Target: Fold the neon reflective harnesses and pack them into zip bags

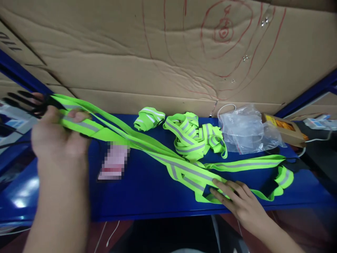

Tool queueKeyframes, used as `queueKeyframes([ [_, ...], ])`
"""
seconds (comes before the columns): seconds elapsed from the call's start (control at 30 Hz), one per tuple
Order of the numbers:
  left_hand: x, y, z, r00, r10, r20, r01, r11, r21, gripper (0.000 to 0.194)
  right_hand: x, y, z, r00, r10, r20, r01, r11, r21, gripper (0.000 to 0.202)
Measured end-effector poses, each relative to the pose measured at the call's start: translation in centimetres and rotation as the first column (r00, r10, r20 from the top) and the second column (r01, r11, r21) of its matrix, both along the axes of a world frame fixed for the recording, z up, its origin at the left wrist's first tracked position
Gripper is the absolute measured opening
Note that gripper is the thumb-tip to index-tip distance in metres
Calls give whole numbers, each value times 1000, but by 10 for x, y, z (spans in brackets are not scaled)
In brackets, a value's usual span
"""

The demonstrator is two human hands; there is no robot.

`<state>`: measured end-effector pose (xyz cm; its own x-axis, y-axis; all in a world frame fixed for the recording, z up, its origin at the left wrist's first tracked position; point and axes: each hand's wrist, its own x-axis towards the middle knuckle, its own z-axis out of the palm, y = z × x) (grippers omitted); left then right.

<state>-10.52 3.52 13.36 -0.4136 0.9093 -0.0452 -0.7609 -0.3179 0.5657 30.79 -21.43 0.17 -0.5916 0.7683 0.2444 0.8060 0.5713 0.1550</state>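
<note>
A long bundle of neon-green reflective straps with grey stripes stretches diagonally across the blue table. My left hand, raised at the left, is closed around its far end, where black strap ends stick out past the fingers. My right hand rests on the near end of the straps at the table's front edge, fingers stretched out over them; its thumb is hidden. More of the green strap loops around to the right of this hand, with black pieces at its end.
Behind the straps lie a small rolled green bundle and a larger heap of green straps. Clear plastic bags and a cardboard box are at the back right. A blurred pink item lies left of centre. Cardboard walls the back.
</note>
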Motion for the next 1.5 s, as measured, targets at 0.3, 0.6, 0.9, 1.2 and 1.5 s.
queueKeyframes([
  [0.3, 20, -21, -22, 990, -33, -139, 46, 994, 95, 28, -19, -9, 20, 952, -129, -277, 37, 948, -315, 47],
  [0.6, 122, -48, -120, 225, -417, -881, 600, 771, -212, 41, -89, 26, 11, 847, -426, -319, 326, 889, -322, 49],
  [0.9, 122, -38, -137, 102, -469, -877, 601, 732, -322, 35, -80, 38, 23, 873, -386, -300, 219, 857, -466, 30],
  [1.2, 80, -28, -123, 45, -569, -821, 650, 641, -409, 41, -28, 5, 53, 895, -132, -427, 210, 967, 141, 31],
  [1.5, 64, -48, -132, -278, -227, -933, 628, 692, -355, 45, -19, -29, 9, 972, 217, -94, -220, 975, -21, 42],
])
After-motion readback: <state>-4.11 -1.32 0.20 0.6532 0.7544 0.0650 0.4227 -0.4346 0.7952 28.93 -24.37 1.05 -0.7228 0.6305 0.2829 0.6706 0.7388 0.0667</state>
